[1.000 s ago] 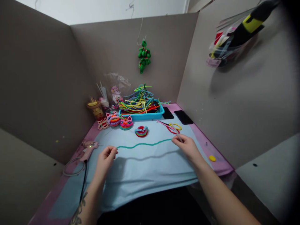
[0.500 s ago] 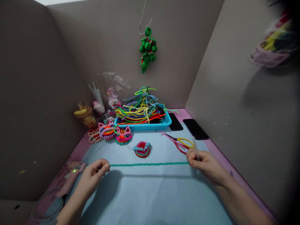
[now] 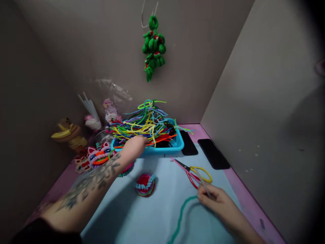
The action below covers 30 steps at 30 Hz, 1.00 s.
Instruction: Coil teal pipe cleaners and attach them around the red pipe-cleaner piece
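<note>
My right hand (image 3: 215,200) is closed round one end of a teal pipe cleaner (image 3: 180,215), which curves down to the bottom edge. A thin translucent stick (image 3: 203,184) also stands up from its fingers. Over the front rim of a blue tray (image 3: 162,149), my left hand (image 3: 135,146) is stretched out at a heap of coloured pipe cleaners (image 3: 142,127). Its fingers are mostly hidden behind the hand. Between the hands lies a small round pipe-cleaner piece (image 3: 145,185), red inside with a light blue twisted strip. Scissors (image 3: 193,171) lie just beyond my right hand.
Two black phones (image 3: 213,154) (image 3: 188,144) lie right of the tray. Finished pipe-cleaner animal faces (image 3: 98,156) sit at the left, partly behind my forearm. Behind them stand a cup-like figure (image 3: 69,134) and white sticks (image 3: 88,106). A green ornament (image 3: 153,47) hangs on the back wall.
My left hand has let go of the teal pipe cleaner and moved forward to the tray. The pipe cleaner, taut before, now droops from my right hand. The view has shifted.
</note>
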### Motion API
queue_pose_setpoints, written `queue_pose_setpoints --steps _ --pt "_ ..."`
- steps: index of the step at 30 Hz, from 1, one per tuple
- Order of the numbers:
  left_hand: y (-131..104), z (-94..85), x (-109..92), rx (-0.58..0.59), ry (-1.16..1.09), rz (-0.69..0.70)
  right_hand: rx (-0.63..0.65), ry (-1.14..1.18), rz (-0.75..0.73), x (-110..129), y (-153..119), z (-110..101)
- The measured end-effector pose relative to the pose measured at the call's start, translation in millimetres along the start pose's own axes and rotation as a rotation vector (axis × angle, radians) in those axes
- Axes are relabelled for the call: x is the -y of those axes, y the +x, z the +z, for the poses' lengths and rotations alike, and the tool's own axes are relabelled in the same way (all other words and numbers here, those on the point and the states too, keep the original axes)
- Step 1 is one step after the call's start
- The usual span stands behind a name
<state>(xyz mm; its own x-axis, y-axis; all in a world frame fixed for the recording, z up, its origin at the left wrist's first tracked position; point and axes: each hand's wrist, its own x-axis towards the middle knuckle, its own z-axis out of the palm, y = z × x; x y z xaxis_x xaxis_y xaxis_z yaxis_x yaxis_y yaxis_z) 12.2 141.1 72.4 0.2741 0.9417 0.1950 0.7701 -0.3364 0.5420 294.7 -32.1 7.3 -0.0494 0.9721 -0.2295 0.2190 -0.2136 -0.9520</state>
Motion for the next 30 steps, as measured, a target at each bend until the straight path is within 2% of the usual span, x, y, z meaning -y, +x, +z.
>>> queue_pose_setpoints --steps 2,4,8,10,14,16,18,20,22,24,27,30 --pt "30 23.7 1 0.073 0.087 0.040 0.026 -0.003 -0.002 -2 0 0" --pt "46 39.1 3 0.123 0.125 0.061 0.033 -0.011 -0.009 -4 1 -1" --pt "51 49.1 5 0.204 0.214 0.101 0.036 -0.029 -0.018 -3 -1 -1" --pt "48 48.8 3 0.189 0.263 0.108 0.038 -0.028 -0.019 -1 -2 0" --pt "44 38.1 0 0.020 0.251 0.087 0.025 -0.001 -0.012 2 -3 1" --pt "47 25.0 3 -0.089 0.142 0.010 0.011 0.023 -0.009 1 -3 1" --pt "50 6.9 8 -0.195 -0.105 -0.159 -0.019 0.046 -0.014 0 -3 1" --pt "49 -13.0 12 -0.299 -0.500 -0.346 -0.052 0.064 -0.028 -3 -2 2" --pt "37 -30.3 11 -0.355 -0.878 -0.407 -0.090 0.082 -0.053 -5 -1 4" --pt "14 -41.1 3 -0.323 -1.119 -0.379 -0.135 0.096 -0.080 -6 -1 7" --pt "-34 -43.4 -18 -0.213 -1.297 -0.393 -0.204 0.091 -0.148 -2 -3 12" --pt "-86 -35.8 -41 -0.112 -1.401 -0.447 -0.231 0.069 -0.272 11 -12 22"
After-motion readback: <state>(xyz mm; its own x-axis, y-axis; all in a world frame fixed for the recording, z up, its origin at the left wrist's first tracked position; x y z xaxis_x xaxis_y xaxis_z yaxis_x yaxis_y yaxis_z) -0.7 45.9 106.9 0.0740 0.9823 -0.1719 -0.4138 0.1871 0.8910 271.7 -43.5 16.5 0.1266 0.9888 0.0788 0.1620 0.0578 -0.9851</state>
